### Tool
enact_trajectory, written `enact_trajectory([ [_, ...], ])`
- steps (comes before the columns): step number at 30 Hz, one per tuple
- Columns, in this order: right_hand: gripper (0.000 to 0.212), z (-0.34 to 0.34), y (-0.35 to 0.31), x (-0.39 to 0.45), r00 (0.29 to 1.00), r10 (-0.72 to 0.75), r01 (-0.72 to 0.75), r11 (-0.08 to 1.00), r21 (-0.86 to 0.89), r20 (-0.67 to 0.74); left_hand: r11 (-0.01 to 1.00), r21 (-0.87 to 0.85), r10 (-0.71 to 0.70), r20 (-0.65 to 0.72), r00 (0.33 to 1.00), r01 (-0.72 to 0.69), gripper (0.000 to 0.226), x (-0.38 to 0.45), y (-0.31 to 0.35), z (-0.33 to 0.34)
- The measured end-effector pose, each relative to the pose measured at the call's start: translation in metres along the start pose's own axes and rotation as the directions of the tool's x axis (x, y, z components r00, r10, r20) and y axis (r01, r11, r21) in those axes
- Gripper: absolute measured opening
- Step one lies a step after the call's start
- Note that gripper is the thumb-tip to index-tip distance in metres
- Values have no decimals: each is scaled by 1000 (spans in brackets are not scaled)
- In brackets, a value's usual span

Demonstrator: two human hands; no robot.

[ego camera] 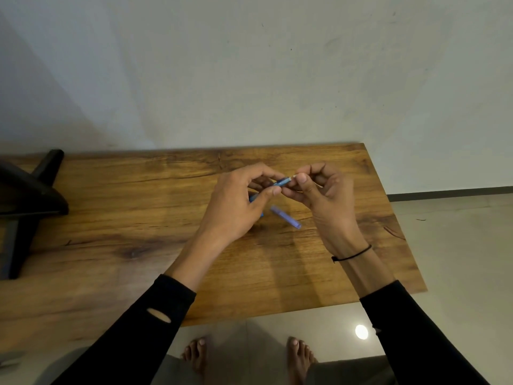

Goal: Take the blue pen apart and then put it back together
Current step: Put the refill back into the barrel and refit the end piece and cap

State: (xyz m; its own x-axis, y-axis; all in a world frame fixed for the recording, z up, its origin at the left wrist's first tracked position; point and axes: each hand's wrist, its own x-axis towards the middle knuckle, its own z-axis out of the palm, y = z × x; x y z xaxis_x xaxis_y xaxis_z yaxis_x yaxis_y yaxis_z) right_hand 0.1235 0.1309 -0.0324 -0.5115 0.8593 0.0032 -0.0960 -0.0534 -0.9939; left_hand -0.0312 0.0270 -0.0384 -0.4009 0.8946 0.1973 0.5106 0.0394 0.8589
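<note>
Blue pen barrel (281, 182) is pinched between both hands, left hand (236, 201) and right hand (324, 195), above its cap (286, 217).

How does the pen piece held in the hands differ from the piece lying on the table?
The held barrel is raised, gripped by the left hand and right hand; the loose cap lies untouched on the table. The barrel is brighter blue; the cap paler, purplish. Both are slim and tubular.
</note>
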Motion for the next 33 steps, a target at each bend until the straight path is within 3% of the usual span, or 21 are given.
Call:
enact_trajectory([
  [7, 5, 0, -2, 0, 1000, -12, 14, 997, -70, 17, 999, 34, -9, -22, 1000, 10, 21, 0, 0, 0],
  [20, 6, -1, -6, 0, 998, -31, 45, 959, -279, 51, 965, 261, 24, 3, 1000, -23, 25, -4, 10, -3],
  [28, 4, 7, -5, -4, 998, 31, -25, 991, -128, 47, 980, 197, 4, -13, 1000, -2, 22, -3, 9, -7],
  [33, 24, 0, -6, 0, 992, 37, -28, 997, -74, 122, 986, 166, 2, -18, 1000, 1, 22, -1, 8, -9],
])
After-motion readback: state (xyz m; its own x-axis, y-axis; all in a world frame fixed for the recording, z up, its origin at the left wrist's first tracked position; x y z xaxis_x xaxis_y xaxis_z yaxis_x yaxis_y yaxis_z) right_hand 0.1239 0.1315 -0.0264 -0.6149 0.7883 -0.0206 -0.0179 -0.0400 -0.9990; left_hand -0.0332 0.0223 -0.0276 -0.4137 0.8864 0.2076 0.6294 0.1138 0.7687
